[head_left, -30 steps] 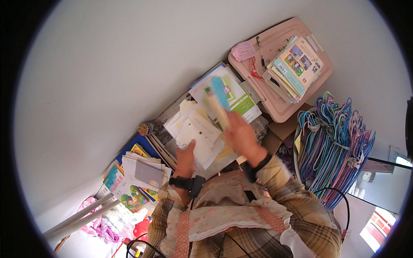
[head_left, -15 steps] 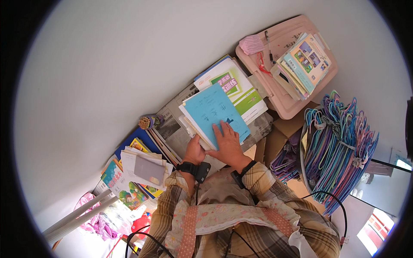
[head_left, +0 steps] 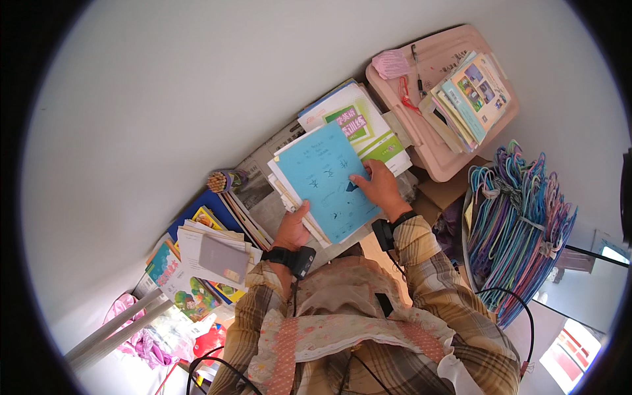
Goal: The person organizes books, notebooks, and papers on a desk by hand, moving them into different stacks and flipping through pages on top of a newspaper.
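A stack of exercise books with a blue notebook point(head_left: 327, 172) on top is held in front of me, above a newspaper-covered surface. My left hand point(head_left: 293, 227) grips the stack's lower left edge, thumb on top and fingers hidden beneath. On the right edge, my right hand point(head_left: 382, 187) is closed with the thumb lying on the blue cover. Paler books stick out from under the blue one on the left. Just behind lies a white and green workbook point(head_left: 378, 135), partly covered by the stack.
A pink storage box lid point(head_left: 434, 168) carries several books point(head_left: 475, 92), a pen and a pink pouch point(head_left: 390, 64). Bundled colourful hangers point(head_left: 520, 230) stand at the right. Left are a pencil holder point(head_left: 227, 180), piled books with a grey notebook point(head_left: 222, 258), and pale poles point(head_left: 118, 332).
My right hand has moved up and right, from the blue notebook's lower part to its right edge. The stack has shifted slightly toward me, and the left hand now holds its lower left edge.
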`<control>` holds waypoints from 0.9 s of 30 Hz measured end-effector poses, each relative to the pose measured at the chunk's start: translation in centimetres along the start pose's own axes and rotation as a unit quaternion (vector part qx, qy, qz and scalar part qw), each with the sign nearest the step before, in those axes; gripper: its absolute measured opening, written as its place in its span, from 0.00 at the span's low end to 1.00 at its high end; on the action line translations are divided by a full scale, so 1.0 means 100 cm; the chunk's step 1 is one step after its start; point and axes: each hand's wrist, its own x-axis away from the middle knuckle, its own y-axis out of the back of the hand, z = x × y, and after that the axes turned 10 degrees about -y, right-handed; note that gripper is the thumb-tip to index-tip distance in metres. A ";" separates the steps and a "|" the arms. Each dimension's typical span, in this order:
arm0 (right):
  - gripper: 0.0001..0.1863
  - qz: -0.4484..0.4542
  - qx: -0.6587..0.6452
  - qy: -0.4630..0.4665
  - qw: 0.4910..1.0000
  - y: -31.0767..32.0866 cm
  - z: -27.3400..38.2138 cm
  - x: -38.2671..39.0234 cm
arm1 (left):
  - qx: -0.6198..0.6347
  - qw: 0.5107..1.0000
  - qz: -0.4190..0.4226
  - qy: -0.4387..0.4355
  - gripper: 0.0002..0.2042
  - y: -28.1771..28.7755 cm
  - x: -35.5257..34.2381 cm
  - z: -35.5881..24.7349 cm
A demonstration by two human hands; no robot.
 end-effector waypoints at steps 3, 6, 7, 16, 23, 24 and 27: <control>0.20 0.030 -0.056 0.004 0.998 0.014 0.004 0.001 | 0.014 1.000 0.027 -0.001 0.26 -0.004 0.009 -0.012; 0.17 0.054 -0.159 0.027 0.985 0.030 0.024 0.020 | 0.031 0.999 0.043 -0.001 0.25 -0.015 0.020 -0.021; 0.16 0.056 -0.169 0.056 0.982 0.034 0.036 0.030 | 0.039 0.998 0.045 -0.001 0.25 -0.014 0.022 -0.023; 0.19 0.273 -0.083 0.145 0.947 0.087 0.128 0.120 | 0.104 0.989 0.108 0.000 0.27 0.009 0.038 -0.032; 0.08 0.017 -0.210 0.064 0.976 0.184 0.141 0.155 | 0.086 0.993 0.069 -0.051 0.27 -0.011 0.070 -0.053; 0.09 -0.046 -0.217 0.064 0.973 0.192 0.145 0.157 | 0.083 0.992 0.073 -0.058 0.26 -0.012 0.073 -0.055; 0.12 -0.011 -0.318 0.070 0.945 0.205 0.154 0.163 | 0.070 0.991 0.093 -0.066 0.26 -0.011 0.080 -0.058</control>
